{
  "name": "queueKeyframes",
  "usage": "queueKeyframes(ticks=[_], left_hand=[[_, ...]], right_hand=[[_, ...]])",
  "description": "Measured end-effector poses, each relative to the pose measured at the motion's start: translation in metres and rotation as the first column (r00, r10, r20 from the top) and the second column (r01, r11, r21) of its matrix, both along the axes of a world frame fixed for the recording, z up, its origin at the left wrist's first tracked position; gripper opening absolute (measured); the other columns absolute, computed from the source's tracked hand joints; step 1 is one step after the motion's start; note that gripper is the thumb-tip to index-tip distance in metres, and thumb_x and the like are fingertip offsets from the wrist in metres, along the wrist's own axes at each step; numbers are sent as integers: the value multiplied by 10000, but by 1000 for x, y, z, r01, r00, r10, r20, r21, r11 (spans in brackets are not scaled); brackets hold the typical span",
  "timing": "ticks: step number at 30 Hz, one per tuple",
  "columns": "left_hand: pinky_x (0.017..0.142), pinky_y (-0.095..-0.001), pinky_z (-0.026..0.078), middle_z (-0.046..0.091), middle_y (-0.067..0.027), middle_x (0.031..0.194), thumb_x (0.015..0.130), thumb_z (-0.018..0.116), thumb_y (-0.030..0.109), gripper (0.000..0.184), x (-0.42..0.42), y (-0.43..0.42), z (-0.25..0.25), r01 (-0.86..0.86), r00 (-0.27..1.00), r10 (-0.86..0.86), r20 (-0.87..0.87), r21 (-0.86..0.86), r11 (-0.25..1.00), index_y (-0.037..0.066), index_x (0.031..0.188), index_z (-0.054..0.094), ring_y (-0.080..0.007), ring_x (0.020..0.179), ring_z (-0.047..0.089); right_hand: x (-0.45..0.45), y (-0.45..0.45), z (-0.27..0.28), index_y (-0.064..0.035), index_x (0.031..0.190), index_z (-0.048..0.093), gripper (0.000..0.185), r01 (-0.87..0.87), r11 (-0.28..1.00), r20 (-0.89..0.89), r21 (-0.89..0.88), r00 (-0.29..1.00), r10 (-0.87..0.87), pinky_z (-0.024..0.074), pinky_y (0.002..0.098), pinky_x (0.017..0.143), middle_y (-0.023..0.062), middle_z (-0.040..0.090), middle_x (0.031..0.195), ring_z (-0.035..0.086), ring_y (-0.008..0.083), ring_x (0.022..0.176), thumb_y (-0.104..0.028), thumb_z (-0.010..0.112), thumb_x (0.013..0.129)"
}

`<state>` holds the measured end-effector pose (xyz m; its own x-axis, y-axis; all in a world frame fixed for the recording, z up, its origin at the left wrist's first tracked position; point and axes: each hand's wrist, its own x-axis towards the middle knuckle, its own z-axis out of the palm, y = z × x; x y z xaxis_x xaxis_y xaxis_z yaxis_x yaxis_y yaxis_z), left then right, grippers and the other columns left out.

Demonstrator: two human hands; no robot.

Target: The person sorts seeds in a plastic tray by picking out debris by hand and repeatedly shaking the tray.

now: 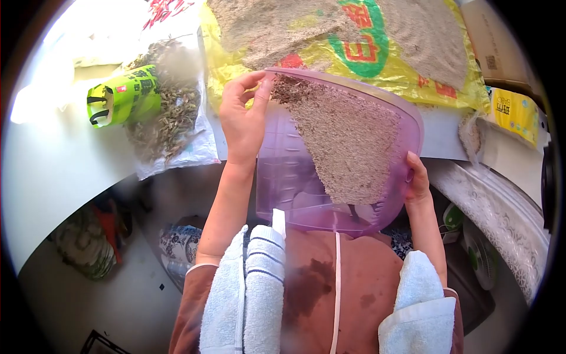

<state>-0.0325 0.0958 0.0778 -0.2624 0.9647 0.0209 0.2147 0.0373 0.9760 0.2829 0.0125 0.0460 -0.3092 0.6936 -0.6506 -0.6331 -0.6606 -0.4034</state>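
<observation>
Our right hand (pixel 417 176) grips the translucent purple plastic tub (pixel 283 177) before our chest; we cannot tell whether our left hand (pixel 243 121) pinches its far-left rim. We seem to be separating dark chaff (pixel 290 89) from beige grain (pixel 356 138); next calls for steady support.

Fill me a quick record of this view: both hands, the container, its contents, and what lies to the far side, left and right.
Left hand: fingertips at the tub's far left corner; firmness of grip unclear
Right hand: holding the tub's right side
Container: see-through purple tub
Contents: pale brown grain, darker bits at far left corner
Far side: yellow printed sheet bearing more grain
Left: green packet on dried plant pieces
Right: yellow pack
</observation>
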Motion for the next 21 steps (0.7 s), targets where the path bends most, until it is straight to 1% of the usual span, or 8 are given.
queueKeyframes(ticks=[2, 3, 6, 7, 10, 16, 17, 21], left_hand=[[814, -226, 443, 554, -82, 1045, 837, 639, 107, 396, -1, 4, -4, -73, 936, 121, 330, -154, 985, -40, 1175, 494, -103, 920, 542], [871, -236, 422, 539, -111, 1077, 818, 667, 123, 582, -5, 7, -5, -5, 901, 110, 419, -244, 970, -73, 1268, 354, -131, 987, 529], [867, -251, 433, 538, -123, 1095, 782, 704, 130, 637, 1, 9, -7, 103, 943, -10, 331, -266, 958, -76, 1268, 347, -157, 1008, 529], [860, -258, 441, 536, -134, 1111, 754, 726, 126, 660, 1, 9, -11, 113, 973, -55, 225, -258, 959, -74, 1266, 361, -167, 1013, 526], [834, -244, 452, 559, -118, 1073, 759, 706, 91, 606, 3, 12, -12, 120, 991, -131, -27, -253, 960, -62, 1256, 396, -146, 984, 538], [780, -189, 450, 596, -49, 982, 837, 554, -8, 379, 3, 17, -10, 145, 916, -27, 399, -270, 952, -34, 1211, 495, -78, 883, 558], [747, -166, 434, 599, -65, 1042, 853, 486, -28, 361, 2, 16, -8, 148, 900, 5, 437, -315, 937, -14, 1213, 510, -58, 848, 546], [716, -164, 410, 588, -111, 1125, 847, 452, -22, 376, -1, 14, 4, 217, 778, 42, 627, -331, 918, -28, 1220, 500, -46, 804, 521]], right_hand=[[-3, 1, 2, 5, 1224, 460, 573, 10, 1000, 0, -3, 1000, -10, 427, 371, 935, 126, 563, 1153, 549, 249, 1054, -265, 644, 754], [-3, 0, 2, 4, 1229, 456, 581, 5, 1000, 0, -3, 1000, -5, 428, 371, 935, 127, 562, 1153, 547, 251, 1057, -267, 646, 751], [-5, -1, 1, 2, 1243, 442, 604, -14, 1000, 14, 14, 1000, 14, 430, 372, 936, 130, 557, 1159, 543, 255, 1065, -270, 651, 746], [-5, 0, 1, 0, 1248, 437, 608, -25, 999, 28, 33, 999, 24, 430, 372, 936, 132, 554, 1164, 542, 257, 1066, -270, 650, 746], [-4, -2, -4, -2, 1255, 429, 613, -34, 999, 34, 42, 999, 33, 429, 375, 939, 135, 547, 1175, 541, 260, 1069, -266, 651, 747], [1, -7, -8, 2, 1251, 432, 604, 7, 1000, 27, 21, 1000, -8, 432, 375, 935, 134, 548, 1176, 547, 258, 1059, -263, 647, 753], [2, -8, -10, 4, 1248, 434, 603, 12, 1000, 31, 23, 999, -13, 433, 375, 934, 133, 551, 1172, 549, 258, 1055, -266, 648, 753], [11, -15, -18, 10, 1248, 437, 609, 25, 1000, 13, -1, 1000, -24, 428, 361, 939, 131, 550, 1178, 542, 244, 1069, -262, 655, 749]])
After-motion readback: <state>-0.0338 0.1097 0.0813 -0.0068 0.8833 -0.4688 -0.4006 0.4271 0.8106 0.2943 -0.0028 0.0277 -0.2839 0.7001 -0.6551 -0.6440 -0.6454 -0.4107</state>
